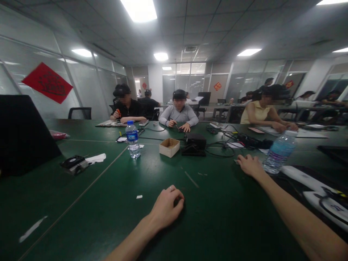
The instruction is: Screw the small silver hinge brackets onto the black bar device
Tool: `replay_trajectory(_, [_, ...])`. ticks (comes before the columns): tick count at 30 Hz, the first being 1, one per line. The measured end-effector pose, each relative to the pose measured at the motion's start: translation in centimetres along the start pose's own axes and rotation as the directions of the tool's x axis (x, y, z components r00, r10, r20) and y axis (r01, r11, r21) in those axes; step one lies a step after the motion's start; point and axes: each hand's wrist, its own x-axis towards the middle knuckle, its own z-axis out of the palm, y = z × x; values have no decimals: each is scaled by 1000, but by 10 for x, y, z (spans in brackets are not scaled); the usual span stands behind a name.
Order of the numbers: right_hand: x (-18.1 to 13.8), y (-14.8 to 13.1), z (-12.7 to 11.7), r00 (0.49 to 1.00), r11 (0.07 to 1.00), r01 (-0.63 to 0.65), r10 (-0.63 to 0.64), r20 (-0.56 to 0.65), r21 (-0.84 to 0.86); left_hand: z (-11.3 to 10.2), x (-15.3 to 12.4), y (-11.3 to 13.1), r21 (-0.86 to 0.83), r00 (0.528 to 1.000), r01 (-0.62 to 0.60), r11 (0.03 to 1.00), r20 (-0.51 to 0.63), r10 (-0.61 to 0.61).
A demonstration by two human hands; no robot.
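My left hand [169, 206] rests on the green table [108, 214] with its fingers curled in and a ring on one finger. Nothing shows in it, though the palm side is hidden. Left of it lies a small white scrap [139, 197]. Farther out on the right, my right hand [249, 165] reaches over the tabletop with bent fingers. A small pale piece [236, 161], too small to name, sits at its fingertips. Close beside that hand stands a water bottle [280, 152] with bluish contents or label.
An open cardboard box [169, 148] stands mid-table beside a black device [194, 144] and tangled cables [244, 140]. A blue-capped bottle [132, 139] is left of it. A small black-and-silver device [74, 164] lies left; white equipment [307, 177] lies right. Several people work across the table.
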Motion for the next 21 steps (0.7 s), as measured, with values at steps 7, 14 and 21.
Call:
replay_trajectory(7, [0,2,0,997,998,-68,68,-30,6,2,1,2,44,1000,-14,999,-8,14])
replay_trajectory(14, [5,5,5,996,996,-84,84,1,36,0,1,4,39,1000,-8,999,1,8])
replay_trajectory(21, [9,9,9,994,988,-111,110,10,103,1,1,2,35,1000,-24,999,-6,24])
